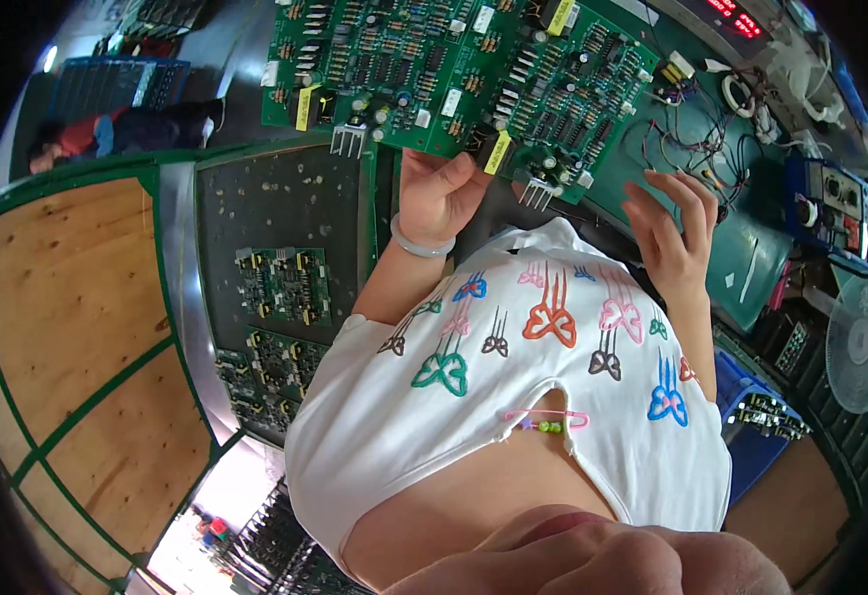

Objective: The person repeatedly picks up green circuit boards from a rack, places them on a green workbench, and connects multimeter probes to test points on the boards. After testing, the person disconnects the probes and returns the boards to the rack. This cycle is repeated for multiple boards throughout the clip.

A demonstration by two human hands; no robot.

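A large green circuit board panel (444, 109), crowded with resistors, chips, finned metal heat sinks and yellow-labelled parts, spans the top middle of the head view. My left hand (436, 196) grips its near edge, thumb beside a yellow-labelled transformer (496, 152) and the other fingers mostly hidden beneath. My right hand (677, 220) is off the board, to the right of its corner. Its fingers are loosely bent and apart, with nothing seen in them. Beyond that hand, a tangle of thin wires (697, 139) lies on the green mat (746, 273).
More circuit boards (283, 288) lie on a dark surface at left. A blue-framed instrument (836, 213) and a clear-bladed fan (859, 342) stand at right, near a blue bin (751, 416) holding boards. A red digital display (737, 18) glows at top right. Another person (122, 134) is far left.
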